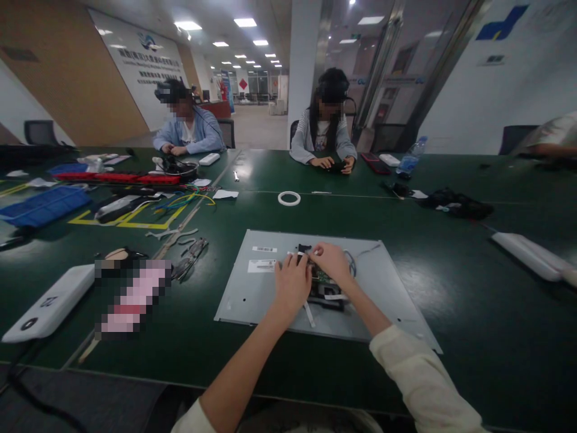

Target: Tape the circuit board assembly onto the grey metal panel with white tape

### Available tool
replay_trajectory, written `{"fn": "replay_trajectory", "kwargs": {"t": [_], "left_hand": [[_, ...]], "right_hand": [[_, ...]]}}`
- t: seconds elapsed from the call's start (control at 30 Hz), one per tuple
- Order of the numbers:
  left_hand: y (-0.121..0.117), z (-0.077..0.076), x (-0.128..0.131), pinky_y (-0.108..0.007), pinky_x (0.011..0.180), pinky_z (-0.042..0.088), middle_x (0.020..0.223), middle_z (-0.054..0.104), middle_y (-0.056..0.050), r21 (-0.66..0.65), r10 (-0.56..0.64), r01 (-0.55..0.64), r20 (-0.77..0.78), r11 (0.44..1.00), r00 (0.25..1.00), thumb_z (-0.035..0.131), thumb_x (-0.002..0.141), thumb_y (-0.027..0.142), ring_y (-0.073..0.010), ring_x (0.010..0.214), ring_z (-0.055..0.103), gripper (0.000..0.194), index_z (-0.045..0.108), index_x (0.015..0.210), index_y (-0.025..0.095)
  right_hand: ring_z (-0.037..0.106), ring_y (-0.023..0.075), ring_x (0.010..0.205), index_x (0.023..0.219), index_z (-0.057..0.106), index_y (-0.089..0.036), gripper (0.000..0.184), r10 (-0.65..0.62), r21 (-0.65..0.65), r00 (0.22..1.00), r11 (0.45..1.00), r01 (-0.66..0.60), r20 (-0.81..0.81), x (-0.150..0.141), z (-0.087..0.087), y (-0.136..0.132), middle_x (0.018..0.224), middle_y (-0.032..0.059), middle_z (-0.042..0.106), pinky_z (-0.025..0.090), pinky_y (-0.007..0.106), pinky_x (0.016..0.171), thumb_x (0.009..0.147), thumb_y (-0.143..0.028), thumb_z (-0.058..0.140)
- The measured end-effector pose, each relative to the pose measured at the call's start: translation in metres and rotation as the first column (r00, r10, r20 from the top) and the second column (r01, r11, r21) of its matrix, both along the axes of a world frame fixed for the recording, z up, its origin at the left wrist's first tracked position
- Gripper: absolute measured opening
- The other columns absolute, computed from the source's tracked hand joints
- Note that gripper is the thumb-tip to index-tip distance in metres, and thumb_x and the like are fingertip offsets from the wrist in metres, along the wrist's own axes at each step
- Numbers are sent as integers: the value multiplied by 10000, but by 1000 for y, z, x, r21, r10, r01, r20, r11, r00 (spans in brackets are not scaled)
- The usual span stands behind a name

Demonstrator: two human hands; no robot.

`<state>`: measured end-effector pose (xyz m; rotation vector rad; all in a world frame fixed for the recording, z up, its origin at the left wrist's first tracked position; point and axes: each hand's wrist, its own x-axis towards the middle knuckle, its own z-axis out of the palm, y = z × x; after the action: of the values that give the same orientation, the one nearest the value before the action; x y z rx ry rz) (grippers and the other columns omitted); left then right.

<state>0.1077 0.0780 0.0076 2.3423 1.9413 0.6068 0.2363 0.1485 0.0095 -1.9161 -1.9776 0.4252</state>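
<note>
A flat grey metal panel (376, 307) lies on the table in front of me. On its middle sits a black-framed assembly with a green circuit board (321, 276). My left hand (292, 282) grips the left side of this assembly with curved fingers. My right hand (332, 261) reaches in from the right, its fingertips pinched together at the upper edge, close to the left ones. What the right fingertips hold is hidden. A white strip (309, 314) sticks out below the assembly, and a thin grey cable (351, 263) loops out on its right.
Beyond the panel lies a white ring (289, 198). Glasses (191, 258), a white power bank (49, 304) and a blue tray (45, 206) are to the left. Another white device (532, 255) and a water bottle (412, 156) are on the right. Two people sit opposite.
</note>
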Motion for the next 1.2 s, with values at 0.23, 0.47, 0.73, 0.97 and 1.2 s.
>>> {"fn": "replay_trajectory", "kwargs": {"t": [0.23, 0.47, 0.73, 0.97, 1.2], "left_hand": [[-2, 3, 3, -549, 998, 298, 1225, 562, -103, -1, 16, -16, 17, 1000, 1000, 348, 926, 305, -281, 1191, 447, 324, 522, 1186, 222], [-5, 3, 4, -595, 1001, 262, 1232, 548, -131, 41, 25, -25, -2, 999, 1000, 350, 925, 317, -310, 1206, 427, 333, 535, 1175, 199], [-4, 3, 2, -558, 969, 321, 1203, 540, -115, 48, 27, -27, 14, 998, 1000, 387, 907, 291, -297, 1186, 427, 277, 562, 1108, 215], [-2, -2, 3, -589, 971, 294, 1235, 542, -105, 40, 19, -20, 26, 999, 999, 384, 911, 299, -297, 1198, 431, 275, 554, 1114, 223], [-2, -7, 3, -642, 964, 257, 1216, 567, -107, 38, 8, -10, 45, 999, 999, 389, 913, 331, -307, 1205, 431, 272, 560, 1101, 234]], "right_hand": [[610, 133, 715, 755, 640, -188, 105, 103, -14, 991, 994, -105, -88, 15, -5, 7, 749, 16, 671, 406, 216, 644, 746, -284, 598], [598, 131, 701, 788, 634, -189, 105, 164, 28, 979, 987, -161, -123, 15, -8, 5, 741, 14, 656, 422, 222, 660, 777, -269, 566], [556, 138, 890, 861, 643, -175, 183, 223, 216, 974, 954, -207, -50, 14, -3, -1, 939, 47, 608, 403, 244, 816, 750, -114, 512], [526, 167, 937, 827, 659, -148, 266, 288, 102, 944, 947, -306, 158, 2, -2, -9, 934, 89, 606, 374, 270, 868, 842, -112, 396], [490, 242, 996, 806, 675, -117, 292, 197, 119, 947, 965, -233, 254, 7, -4, -12, 966, 168, 577, 356, 325, 869, 855, -140, 389]]}}
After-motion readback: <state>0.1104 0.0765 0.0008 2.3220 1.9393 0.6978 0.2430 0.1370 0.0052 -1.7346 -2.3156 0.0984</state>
